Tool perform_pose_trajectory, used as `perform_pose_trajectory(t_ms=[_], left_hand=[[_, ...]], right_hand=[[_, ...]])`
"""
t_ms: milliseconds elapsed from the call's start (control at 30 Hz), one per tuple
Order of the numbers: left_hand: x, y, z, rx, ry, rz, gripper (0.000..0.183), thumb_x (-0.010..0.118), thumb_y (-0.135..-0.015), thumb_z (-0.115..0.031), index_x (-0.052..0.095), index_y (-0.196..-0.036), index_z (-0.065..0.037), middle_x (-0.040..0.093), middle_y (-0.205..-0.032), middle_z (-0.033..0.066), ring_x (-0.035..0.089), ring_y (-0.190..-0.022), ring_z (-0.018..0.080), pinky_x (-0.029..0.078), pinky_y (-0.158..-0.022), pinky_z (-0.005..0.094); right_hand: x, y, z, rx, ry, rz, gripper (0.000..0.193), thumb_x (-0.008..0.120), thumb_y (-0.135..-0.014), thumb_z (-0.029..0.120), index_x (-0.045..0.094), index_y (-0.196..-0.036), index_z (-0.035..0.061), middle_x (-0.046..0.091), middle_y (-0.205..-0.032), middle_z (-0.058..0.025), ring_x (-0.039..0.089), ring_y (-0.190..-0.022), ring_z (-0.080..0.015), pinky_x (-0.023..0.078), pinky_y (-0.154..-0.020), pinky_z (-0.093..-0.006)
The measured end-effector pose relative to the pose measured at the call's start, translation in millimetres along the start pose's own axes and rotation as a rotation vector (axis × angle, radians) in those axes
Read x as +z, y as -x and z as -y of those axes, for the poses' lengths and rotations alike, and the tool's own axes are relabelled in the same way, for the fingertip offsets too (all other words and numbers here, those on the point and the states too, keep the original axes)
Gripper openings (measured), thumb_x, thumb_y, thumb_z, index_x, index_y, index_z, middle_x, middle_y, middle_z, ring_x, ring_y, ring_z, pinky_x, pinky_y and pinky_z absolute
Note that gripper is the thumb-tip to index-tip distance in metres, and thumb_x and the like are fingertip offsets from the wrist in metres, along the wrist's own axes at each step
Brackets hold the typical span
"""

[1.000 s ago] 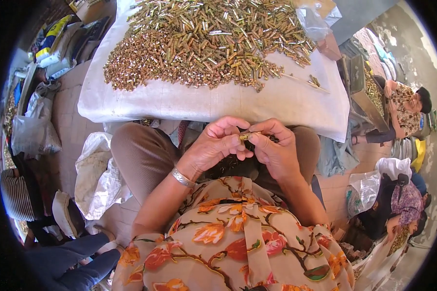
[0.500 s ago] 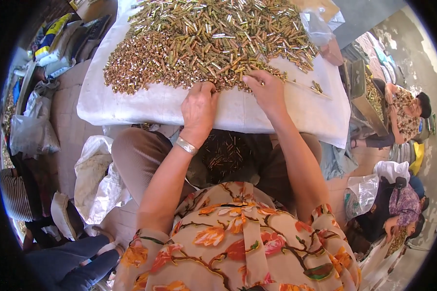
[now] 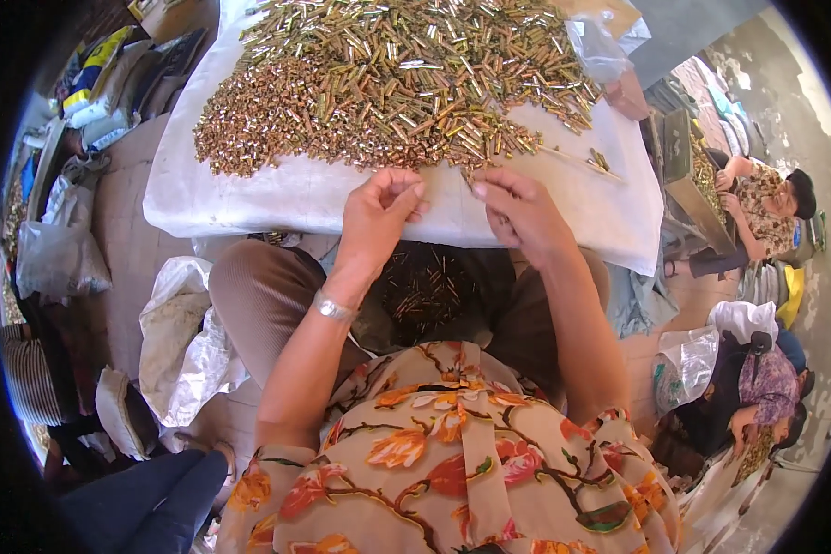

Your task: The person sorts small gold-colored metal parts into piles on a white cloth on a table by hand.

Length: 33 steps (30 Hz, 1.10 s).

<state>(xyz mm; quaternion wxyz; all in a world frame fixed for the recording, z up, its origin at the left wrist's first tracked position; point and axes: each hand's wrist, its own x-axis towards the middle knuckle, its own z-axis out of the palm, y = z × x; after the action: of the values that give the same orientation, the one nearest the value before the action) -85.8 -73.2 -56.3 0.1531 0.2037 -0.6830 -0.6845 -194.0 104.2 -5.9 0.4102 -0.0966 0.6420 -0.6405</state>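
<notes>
A big heap of small brass-coloured metal tubes lies on a white cloth spread over a low table in front of me. My left hand hovers at the heap's near edge with its fingers curled in against the thumb. My right hand is beside it, a little apart, fingers pinched together at the edge of the heap. Each hand seems to pinch a few small tubes, mostly hidden by the fingers. More loose tubes lie in my lap between my knees.
White plastic sacks lie on the floor at my left knee. A seated person works at the right beside a box of metal parts, and another person crouches lower right. Bags and clutter fill the far left.
A second ago both hands were together over my lap. They then reached forward onto the heap, and now they have drawn back slightly to its near edge with fingers curled.
</notes>
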Motion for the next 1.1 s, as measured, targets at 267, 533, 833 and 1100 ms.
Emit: perform_pose_trajectory(t_ms=[267, 533, 833, 1100], left_hand=[[10, 60, -29, -0.166, 0.532, 0.193, 0.015, 0.057, -0.092, -0.006, 0.058, -0.105, 0.001, 0.066, -0.096, 0.0092, 0.067, -0.089, 0.0179, 0.056, -0.079, 0.0289], [19, 81, -38, -0.055, 0.486, 0.148, 0.015, 0.057, -0.091, -0.003, 0.058, -0.106, 0.002, 0.065, -0.100, 0.0108, 0.066, -0.090, 0.0184, 0.055, -0.081, 0.0297], [25, 89, -35, 0.090, 0.415, 0.112, 0.020, 0.058, -0.090, 0.002, 0.056, -0.109, 0.003, 0.065, -0.101, 0.0081, 0.065, -0.091, 0.0139, 0.052, -0.082, 0.0244], [6, 82, -47, 0.040, 0.370, 0.297, 0.015, 0.061, -0.088, 0.000, 0.061, -0.103, 0.002, 0.066, -0.094, 0.0069, 0.065, -0.087, 0.0126, 0.052, -0.078, 0.0241]], right_hand=[[25, 73, -19, -0.123, 0.075, -0.025, 0.021, 0.061, -0.090, 0.016, 0.064, -0.106, 0.0032, 0.063, -0.083, -0.0028, 0.050, -0.059, -0.0043, 0.038, -0.049, -0.0187], [35, 84, -24, -0.570, 0.512, -0.217, 0.017, 0.061, -0.088, 0.006, 0.066, -0.103, 0.0018, 0.066, -0.087, -0.0100, 0.062, -0.077, -0.0155, 0.048, -0.071, -0.0259], [38, 86, -32, -0.619, 0.440, -0.234, 0.017, 0.062, -0.088, 0.006, 0.066, -0.103, 0.0019, 0.067, -0.086, -0.0104, 0.064, -0.079, -0.0162, 0.049, -0.072, -0.0259], [12, 88, -19, -0.304, 0.160, 0.056, 0.018, 0.059, -0.091, 0.013, 0.067, -0.103, 0.0017, 0.063, -0.078, -0.0027, 0.053, -0.061, -0.0058, 0.041, -0.053, -0.0192]])
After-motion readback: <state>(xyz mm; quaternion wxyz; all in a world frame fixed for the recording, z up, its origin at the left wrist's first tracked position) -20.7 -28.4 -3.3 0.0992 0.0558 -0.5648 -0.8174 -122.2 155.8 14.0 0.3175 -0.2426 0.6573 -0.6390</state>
